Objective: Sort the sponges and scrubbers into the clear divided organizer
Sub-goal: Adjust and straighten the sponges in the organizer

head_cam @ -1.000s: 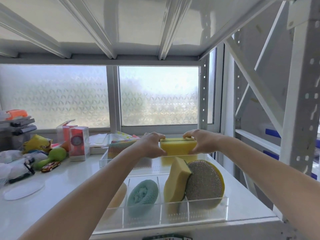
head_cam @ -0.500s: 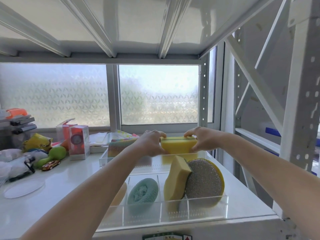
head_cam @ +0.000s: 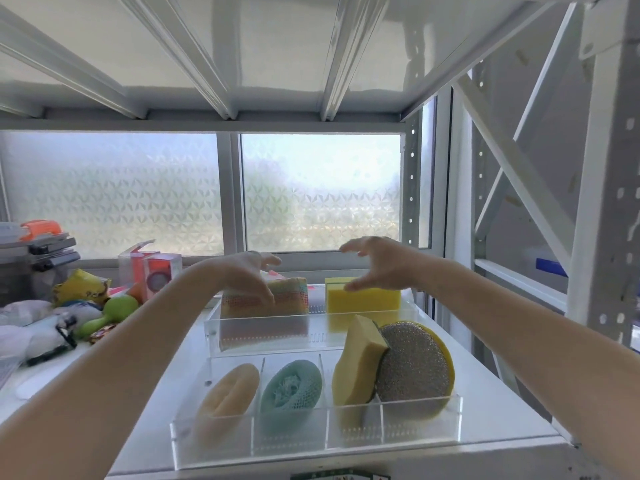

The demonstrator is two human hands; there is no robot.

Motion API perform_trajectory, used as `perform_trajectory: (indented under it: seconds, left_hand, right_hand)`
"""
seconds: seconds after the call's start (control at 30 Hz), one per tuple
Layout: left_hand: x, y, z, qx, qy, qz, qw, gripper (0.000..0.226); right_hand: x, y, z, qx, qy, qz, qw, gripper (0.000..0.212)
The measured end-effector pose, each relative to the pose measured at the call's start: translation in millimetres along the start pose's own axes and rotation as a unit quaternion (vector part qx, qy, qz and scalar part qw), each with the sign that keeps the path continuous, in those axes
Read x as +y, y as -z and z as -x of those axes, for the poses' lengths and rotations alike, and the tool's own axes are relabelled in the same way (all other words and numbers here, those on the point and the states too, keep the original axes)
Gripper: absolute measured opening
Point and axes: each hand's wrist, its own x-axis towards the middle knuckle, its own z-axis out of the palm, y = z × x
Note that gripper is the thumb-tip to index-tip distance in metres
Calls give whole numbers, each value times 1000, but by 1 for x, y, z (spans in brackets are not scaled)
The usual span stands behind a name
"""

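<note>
The clear divided organizer [head_cam: 194, 441] stands on the white shelf in front of me. Its far long compartment holds a rainbow mesh sponge [head_cam: 291, 297] on the left and a yellow block sponge [head_cam: 363, 299] on the right. The near compartments hold a beige scrubber [head_cam: 228, 393], a teal mesh scrubber [head_cam: 291, 386], a yellow sponge [head_cam: 356, 362] leaning upright, and a silver round scourer [head_cam: 412, 365]. My left hand [head_cam: 249, 275] hovers open over the rainbow sponge. My right hand [head_cam: 374, 261] is open just above the yellow block, fingers spread.
Loose clutter lies at the left: a green toy [head_cam: 110, 311], a yellow packet [head_cam: 79, 287], red-and-clear boxes [head_cam: 156, 271], white bags [head_cam: 31, 323] and stacked cases [head_cam: 38, 251]. The shelf frame's upright post [head_cam: 609, 237] and braces stand at the right. A shelf deck hangs overhead.
Both hands have let go of the yellow block sponge, which now rests in the far compartment. The hands have lifted and spread apart; the left moved left over the rainbow sponge.
</note>
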Motion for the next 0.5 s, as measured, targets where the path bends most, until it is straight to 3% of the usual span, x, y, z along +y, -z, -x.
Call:
perform_trajectory:
  seconds: [0.3, 0.5]
  left_hand:
    - [-38, 11, 18, -41, 37, 15, 998, 80]
    - [-51, 4, 18, -5, 11, -37, 999, 76]
  right_hand:
    - [-66, -36, -44, -82, 35, 74, 993, 91]
    - [-76, -38, -47, -122, 41, 126, 984, 87]
